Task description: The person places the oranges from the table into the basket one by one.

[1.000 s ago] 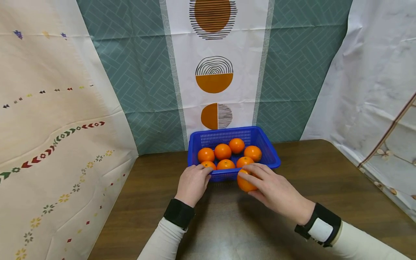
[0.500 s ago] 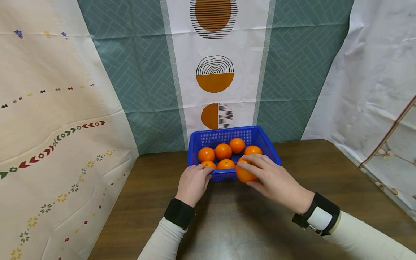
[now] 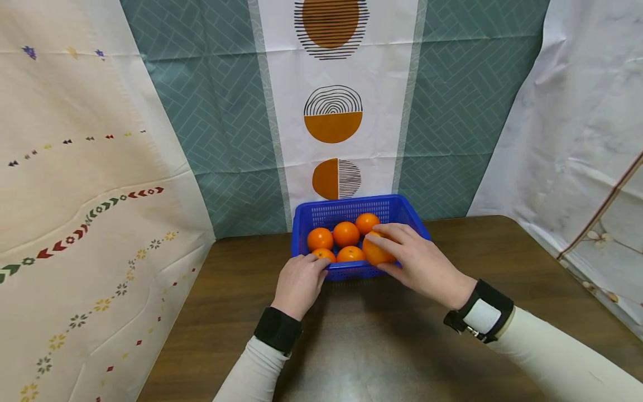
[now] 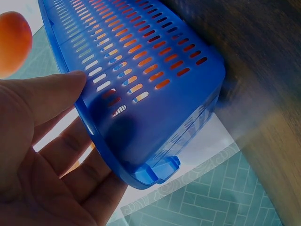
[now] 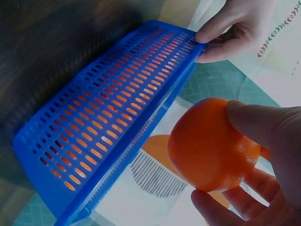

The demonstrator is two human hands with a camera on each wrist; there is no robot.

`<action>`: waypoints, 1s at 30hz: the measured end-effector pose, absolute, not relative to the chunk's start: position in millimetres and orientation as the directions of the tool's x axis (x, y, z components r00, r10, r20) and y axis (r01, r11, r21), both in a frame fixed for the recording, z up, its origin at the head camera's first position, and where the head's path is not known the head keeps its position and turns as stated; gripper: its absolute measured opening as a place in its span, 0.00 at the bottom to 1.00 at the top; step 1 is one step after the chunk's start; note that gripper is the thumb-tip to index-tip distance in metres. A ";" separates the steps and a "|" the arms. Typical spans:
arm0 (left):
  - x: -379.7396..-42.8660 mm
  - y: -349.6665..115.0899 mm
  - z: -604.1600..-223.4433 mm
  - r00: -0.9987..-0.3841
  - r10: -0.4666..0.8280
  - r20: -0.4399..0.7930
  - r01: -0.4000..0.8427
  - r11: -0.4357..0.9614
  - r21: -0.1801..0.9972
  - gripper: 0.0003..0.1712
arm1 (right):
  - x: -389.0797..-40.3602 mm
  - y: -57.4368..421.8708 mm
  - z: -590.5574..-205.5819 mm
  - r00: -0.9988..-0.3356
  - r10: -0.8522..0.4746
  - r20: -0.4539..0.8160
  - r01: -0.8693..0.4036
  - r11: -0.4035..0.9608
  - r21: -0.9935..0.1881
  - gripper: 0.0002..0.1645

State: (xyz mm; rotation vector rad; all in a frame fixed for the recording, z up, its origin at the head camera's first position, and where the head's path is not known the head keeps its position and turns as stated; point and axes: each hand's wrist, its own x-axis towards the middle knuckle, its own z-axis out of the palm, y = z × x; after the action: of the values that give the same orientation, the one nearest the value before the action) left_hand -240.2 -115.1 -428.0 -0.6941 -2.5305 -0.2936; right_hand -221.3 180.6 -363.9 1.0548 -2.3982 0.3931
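My left hand grips the near rim of a blue plastic basket toward its left end. In the left wrist view the thumb lies on the outside of the slotted wall, with the fingers behind the rim. An orange is held by my right hand above the basket's near right side. The right wrist view shows thumb and fingers curled round this orange, just above the rim. Several other oranges lie inside the basket, toward its left and middle. The right hand hides part of the basket's right side.
The basket stands at the back of a brown wooden table. Close behind it hangs a green and white cloth with printed circles. A patterned cream cloth borders the left, and a whitish cloth the right.
My right hand has carried the orange from in front of the near rim forward and up, over the basket. The left hand stays on the rim.
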 end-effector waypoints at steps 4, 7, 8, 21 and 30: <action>-240.2 -115.0 -428.0 -0.748 0.417 0.515 0.525 0.848 0.076 0.13 | -225.1 179.1 -361.5 -0.598 -0.606 0.525 -0.740 0.668 -0.073 0.44; -240.3 -114.8 -428.0 -0.749 0.418 0.515 0.525 0.848 0.076 0.13 | -227.2 178.5 -360.5 -0.607 -0.604 0.517 -0.736 0.673 -0.077 0.44; -240.2 -114.8 -428.1 -0.749 0.417 0.515 0.524 0.848 0.076 0.13 | -227.9 178.3 -360.2 -0.608 -0.604 0.516 -0.735 0.673 -0.079 0.44; -239.7 -114.7 -427.2 -0.744 0.415 0.524 0.526 0.847 0.075 0.13 | -238.3 174.3 -356.9 -0.594 -0.598 0.538 -0.744 0.662 -0.086 0.40; -240.0 -115.0 -427.7 -0.737 0.420 0.529 0.535 0.841 0.079 0.13 | -253.5 173.3 -356.6 -0.620 -0.589 0.519 -0.722 0.687 -0.083 0.38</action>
State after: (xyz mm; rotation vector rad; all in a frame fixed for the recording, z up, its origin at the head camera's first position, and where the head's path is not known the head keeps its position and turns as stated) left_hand -240.0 -115.0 -427.7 -0.7010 -2.5131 -0.3082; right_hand -253.5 173.3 -356.6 1.0140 -2.4414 0.3940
